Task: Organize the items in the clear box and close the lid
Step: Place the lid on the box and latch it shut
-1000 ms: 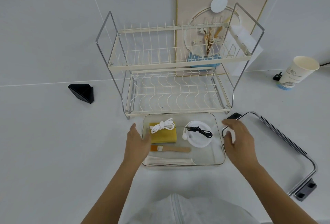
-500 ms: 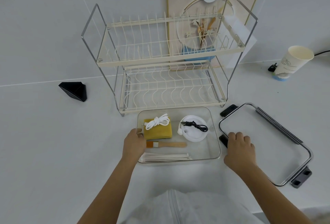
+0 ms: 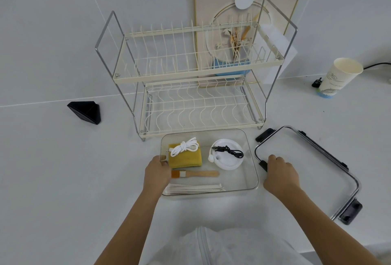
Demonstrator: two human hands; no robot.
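The clear box (image 3: 250, 160) sits on the white counter in front of me, uncovered. Inside lie a yellow sponge (image 3: 186, 158) with a coiled white cord (image 3: 184, 148) on it, a white round lid (image 3: 227, 158) carrying a black cable (image 3: 229, 151), a small wooden brush (image 3: 195, 173) and a flat bundle of pale sticks (image 3: 194, 189). My left hand (image 3: 156, 172) grips the box's left wall. The box's clear lid (image 3: 309, 169), with black clips, lies flat to the right. My right hand (image 3: 280, 177) rests curled on the lid's near-left corner.
A two-tier cream dish rack (image 3: 196, 78) stands just behind the box. A black wedge (image 3: 85, 111) lies at the left. A paper cup (image 3: 338, 79) and a black cable are at the far right. A beige board (image 3: 247, 0) leans on the wall.
My right hand left the box's right edge and moved onto the lid's near-left corner. My left hand stayed on the box's left wall. The camera shifted slightly.
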